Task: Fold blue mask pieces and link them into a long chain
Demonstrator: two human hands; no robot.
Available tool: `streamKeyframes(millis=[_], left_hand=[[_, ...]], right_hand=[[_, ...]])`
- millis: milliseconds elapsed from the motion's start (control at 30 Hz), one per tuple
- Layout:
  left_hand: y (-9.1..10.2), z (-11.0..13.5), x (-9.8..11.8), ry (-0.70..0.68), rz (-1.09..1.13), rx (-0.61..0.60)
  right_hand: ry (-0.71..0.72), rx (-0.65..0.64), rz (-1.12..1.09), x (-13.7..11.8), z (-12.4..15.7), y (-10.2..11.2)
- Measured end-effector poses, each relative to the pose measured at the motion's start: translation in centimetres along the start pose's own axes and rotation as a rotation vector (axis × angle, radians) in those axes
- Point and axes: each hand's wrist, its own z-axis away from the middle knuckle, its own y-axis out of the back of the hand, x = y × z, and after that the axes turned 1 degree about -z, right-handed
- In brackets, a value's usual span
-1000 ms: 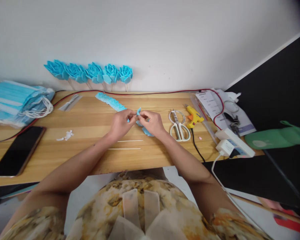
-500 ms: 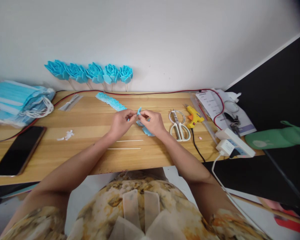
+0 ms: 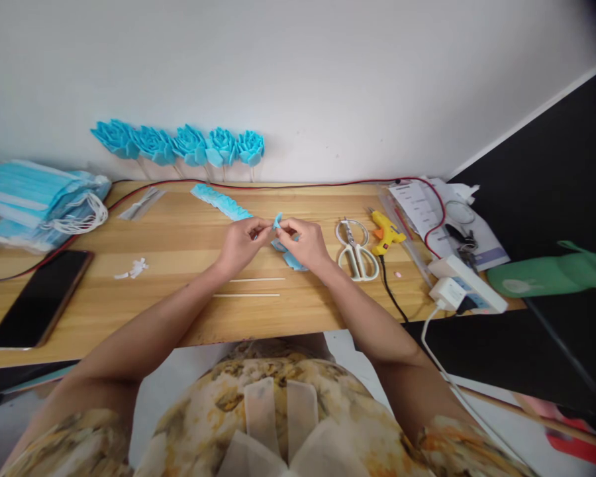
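Between the fingertips of both hands is a small blue petal (image 3: 277,220), held upright over the middle of the table. My left hand (image 3: 243,244) pinches it from the left, and my right hand (image 3: 302,244) from the right, their fingers closed and nearly touching. Behind the left hand runs a row of overlapping blue petals (image 3: 221,201). More blue petals (image 3: 294,261) lie partly hidden beneath my right hand. Two thin wooden sticks (image 3: 253,295) rest on the table in front of the hands.
Several blue flowers (image 3: 189,144) on sticks lean against the wall. Right of my hands lie white scissors (image 3: 357,255) and a yellow glue gun (image 3: 388,232), near a power strip (image 3: 469,285). Leftward are a phone (image 3: 40,299), white scraps (image 3: 135,268) and stacked blue masks (image 3: 34,199).
Both hands stay in place with the petal between them; the petal's tip looks slightly turned. Nothing else on the table has moved.
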Motion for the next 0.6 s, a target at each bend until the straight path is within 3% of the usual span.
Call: streamKeyframes(millis=[100,200,333,467,533,600], left_hand=[[0.2,-0.5,-0.1,0.004,-0.054,0.01],[2.8,-1.8,0.5,0.041,-0.092,0.078],[11.1,-2.2,1.9,0.122,-0.322,0.192],[19.5,1.3,0.9,0.321,-0.65,0.129],[22.0,3.9,-1.0,0.415,-0.723,0.042],[23.4,6.1,-3.2,0.461,-0.694,-0.084]], right_hand=[[-0.034,-0.022,-0.035,-0.1,-0.1,0.2],[-0.092,0.015,-0.104,-0.1,-0.2,0.7],[-0.163,0.053,-0.229,0.1,-0.4,1.0],[-0.189,0.045,-0.307,0.2,-0.5,0.8],[-0.196,0.038,-0.326,0.1,-0.4,0.6],[-0.187,0.028,-0.328,-0.1,-0.3,0.6]])
